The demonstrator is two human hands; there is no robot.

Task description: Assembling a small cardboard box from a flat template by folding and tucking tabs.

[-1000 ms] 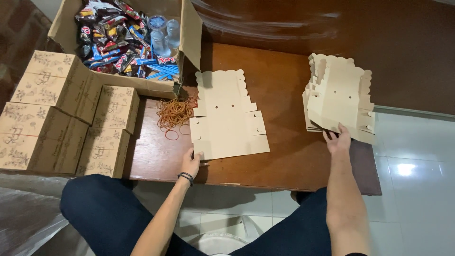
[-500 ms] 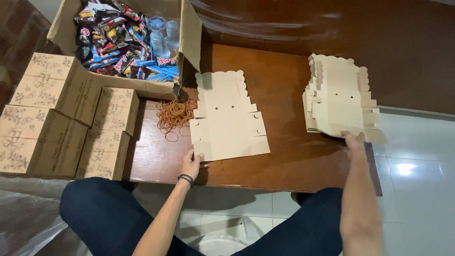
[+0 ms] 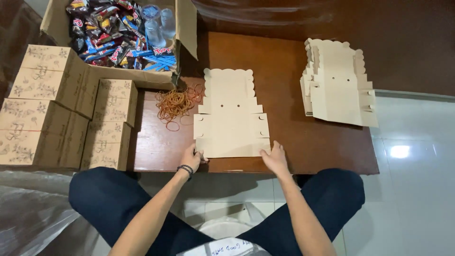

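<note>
We see a flat, unfolded beige cardboard box blank with a scalloped top edge (image 3: 231,116) lying near the middle of the low brown wooden table (image 3: 308,147). Both hands rest at its near edge. The left hand (image 3: 192,157), with a dark band at the wrist, sits at the blank's 7 o'clock corner, fingers curled onto the edge; whether it truly pinches the card or only presses on it, we cannot tell from this angle. The right hand (image 3: 273,159) lies at the 5 o'clock corner, fingers spread and laid flat against the edge, grasping nothing.

At 3 o'clock from the blank, well apart, sits a stack of similar beige flat blanks (image 3: 339,87). At 9 o'clock, just beside the blank, lies a loose heap of orange rubber bands (image 3: 176,103). At 11 o'clock stands an open brown cardboard carton (image 3: 185,28) filled with colourful wrapped snacks and small clear water cups (image 3: 118,31). Farther out at 9 o'clock, folded-up printed beige boxes (image 3: 61,109) are stacked in rows beside the table.
</note>
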